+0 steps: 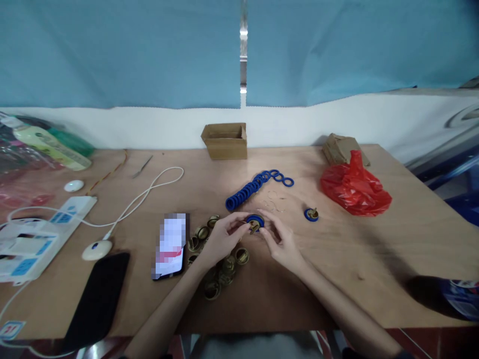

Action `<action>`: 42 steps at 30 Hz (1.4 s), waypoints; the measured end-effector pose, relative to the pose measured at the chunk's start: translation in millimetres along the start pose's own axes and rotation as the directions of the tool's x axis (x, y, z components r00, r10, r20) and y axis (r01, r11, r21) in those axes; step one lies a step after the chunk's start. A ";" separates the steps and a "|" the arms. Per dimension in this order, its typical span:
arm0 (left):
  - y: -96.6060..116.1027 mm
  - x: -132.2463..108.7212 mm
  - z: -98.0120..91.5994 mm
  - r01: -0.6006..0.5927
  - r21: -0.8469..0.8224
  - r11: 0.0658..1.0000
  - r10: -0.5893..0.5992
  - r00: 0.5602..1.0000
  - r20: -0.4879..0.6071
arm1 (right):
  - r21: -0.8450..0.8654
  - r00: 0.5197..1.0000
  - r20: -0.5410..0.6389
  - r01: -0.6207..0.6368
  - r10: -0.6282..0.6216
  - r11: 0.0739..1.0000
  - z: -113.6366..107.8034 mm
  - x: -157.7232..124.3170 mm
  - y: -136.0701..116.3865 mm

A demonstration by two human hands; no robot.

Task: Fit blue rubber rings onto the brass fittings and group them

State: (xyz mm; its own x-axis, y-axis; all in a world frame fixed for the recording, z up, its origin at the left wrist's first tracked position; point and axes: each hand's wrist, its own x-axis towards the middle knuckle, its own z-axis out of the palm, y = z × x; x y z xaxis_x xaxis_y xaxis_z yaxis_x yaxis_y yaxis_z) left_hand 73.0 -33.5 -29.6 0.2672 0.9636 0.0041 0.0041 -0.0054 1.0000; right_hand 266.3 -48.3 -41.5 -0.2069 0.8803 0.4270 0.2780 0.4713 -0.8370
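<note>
My left hand [224,237] and my right hand [279,237] meet over the middle of the wooden table [374,259]. Together they pinch a small brass fitting with a blue ring [255,223] round it. Under and beside my left hand lies a pile of several brass fittings [215,259]. A row of several loose blue rings [254,187] curves just beyond my hands. One finished brass piece with a blue ring [311,214] stands alone to the right.
A phone [170,245] lies left of the pile, a dark phone [97,299] at the front edge. A white cable [142,197], power strip [41,234], cardboard box [225,140], red plastic bag [354,189] and bottles [48,142] ring the table.
</note>
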 end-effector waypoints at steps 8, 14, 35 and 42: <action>2.8 0.5 -2.3 0.016 -0.041 0.999 -0.015 0.999 0.045 | 0.235 0.983 0.046 -0.185 0.179 0.954 -3.0 4.1 -0.5; 2.0 0.4 -1.1 0.045 -0.059 0.997 -0.045 0.999 -0.002 | 0.269 0.983 0.074 -0.180 0.166 0.946 -3.2 4.2 1.1; 0.0 -1.5 -0.5 -0.013 0.009 1.000 0.012 1.000 0.017 | 0.329 0.966 0.077 -0.257 0.245 0.909 2.4 2.3 8.7; 3.0 -3.1 -2.0 -0.037 0.120 0.992 0.033 0.999 0.027 | 0.348 0.961 0.138 -0.274 0.240 0.896 3.0 3.1 7.1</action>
State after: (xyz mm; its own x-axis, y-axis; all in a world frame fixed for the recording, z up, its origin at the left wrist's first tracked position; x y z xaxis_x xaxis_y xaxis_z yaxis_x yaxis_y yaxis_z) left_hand 70.3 -35.9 -26.6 0.2933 0.9553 0.0374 0.1101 -0.0726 0.9913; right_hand 264.8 -42.4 -47.2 -0.2616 0.9515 0.1619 -0.0210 0.1621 -0.9866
